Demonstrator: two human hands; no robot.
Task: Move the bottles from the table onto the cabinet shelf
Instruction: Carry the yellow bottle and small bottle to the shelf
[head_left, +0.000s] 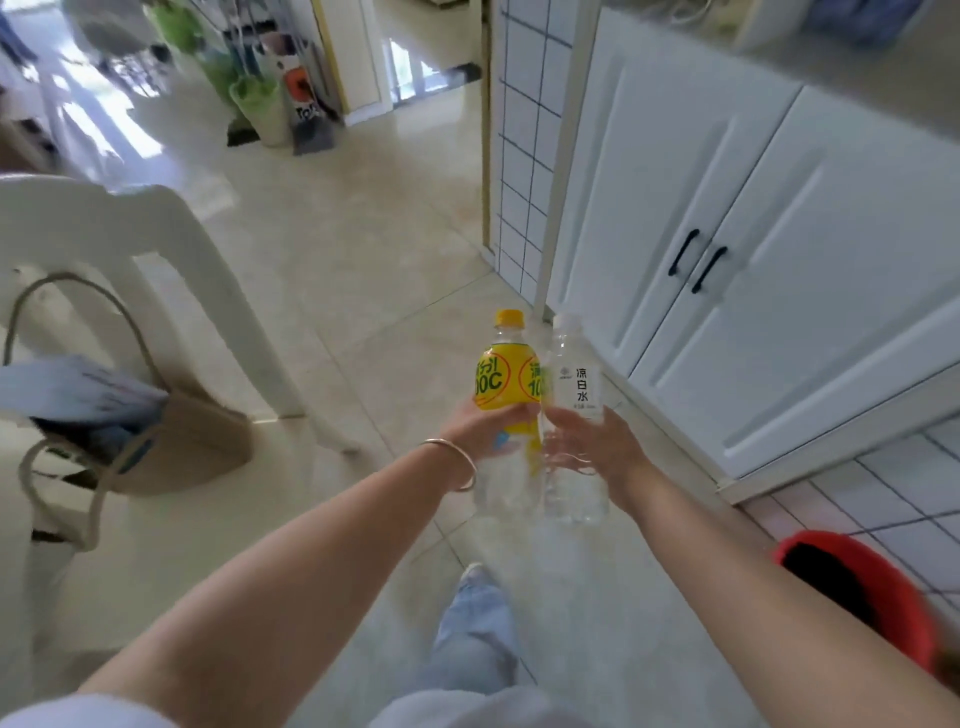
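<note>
You stand on glossy cream floor tiles (332, 270), with a white panelled cabinet (727, 291) with black bar handles to your right, its doors closed, and a white chair (156, 260) with a woven bag (171, 441) to your left. Your left hand (483, 431) grips a yellow-labelled, yellow-capped plastic bottle (506, 379). Your right hand (587, 441) curls round a clear water bottle (576, 384) with a white label; both are upright, side by side, held above the floor in front of the cabinet.
</note>
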